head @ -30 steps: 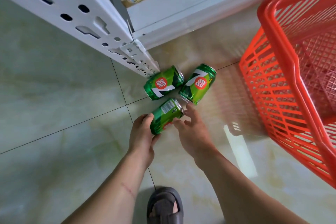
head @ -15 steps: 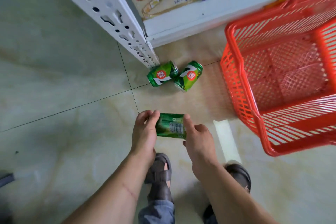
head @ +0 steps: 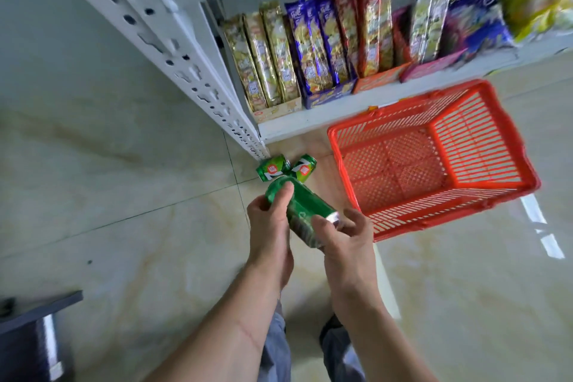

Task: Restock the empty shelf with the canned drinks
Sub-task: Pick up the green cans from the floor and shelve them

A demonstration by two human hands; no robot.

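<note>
Both of my hands hold one green drink can (head: 305,209) in the air, lying slanted with its silver top toward the right. My left hand (head: 269,226) grips its bottom end, thumb over the can. My right hand (head: 344,240) holds the top end with thumb and fingers curled round it. Two more green cans (head: 273,168) (head: 304,168) lie on their sides on the floor, by the foot of the white shelf upright (head: 198,71).
An empty orange plastic basket (head: 483,195) sits on the tiled floor to the right. The white bottom shelf (head: 310,119) carries several boxes of snack packets. A dark object (head: 34,338) stands at the lower left. My legs show below my arms.
The can left the floor and rose in both hands, turning from level to slanted. The view lifted, showing the snack shelf and the whole basket.
</note>
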